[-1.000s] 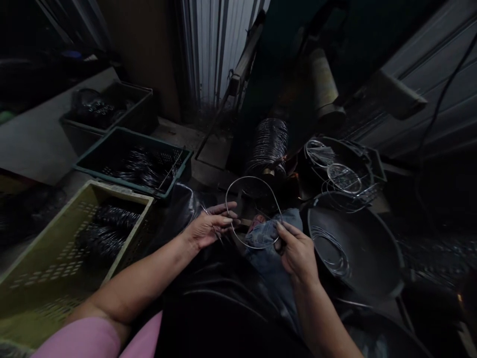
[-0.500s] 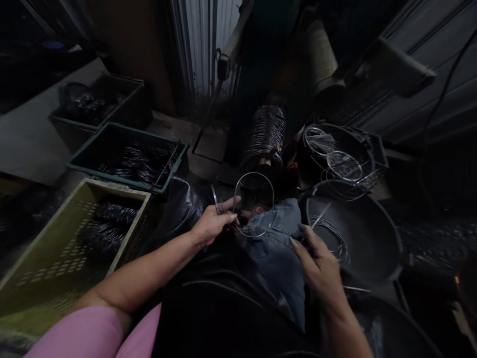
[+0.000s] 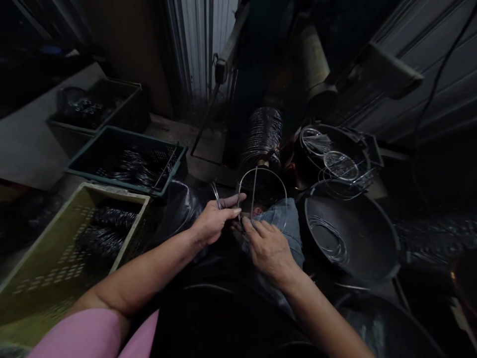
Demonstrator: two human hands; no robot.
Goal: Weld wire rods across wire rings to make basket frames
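My left hand (image 3: 217,219) pinches a large thin wire ring (image 3: 286,199) between thumb and fingers, and the ring stands up over my lap. A few more curved wires (image 3: 215,195) stick up behind its fingers. My right hand (image 3: 269,246) is closed at the ring's lower left, close to my left fingertips. From its fingers rises a thin straight rod (image 3: 254,191), crossing inside the ring. Their exact point of contact is hidden by the fingers. A blue denim cloth (image 3: 292,223) lies under the ring, beside the black apron (image 3: 223,298) on my lap.
A yellow crate (image 3: 48,238) and a green crate (image 3: 126,184) with dark wire coils stand left. Ahead is a large stack of wire rings (image 3: 263,134). At right, a wide dark basin (image 3: 368,233) holds loose wire loops (image 3: 328,238), with another wire-filled container (image 3: 368,149) behind.
My right hand has moved left from beside the basin to my left hand, bringing the straight rod to the ring. The ring has shifted slightly right; my left hand has barely moved.
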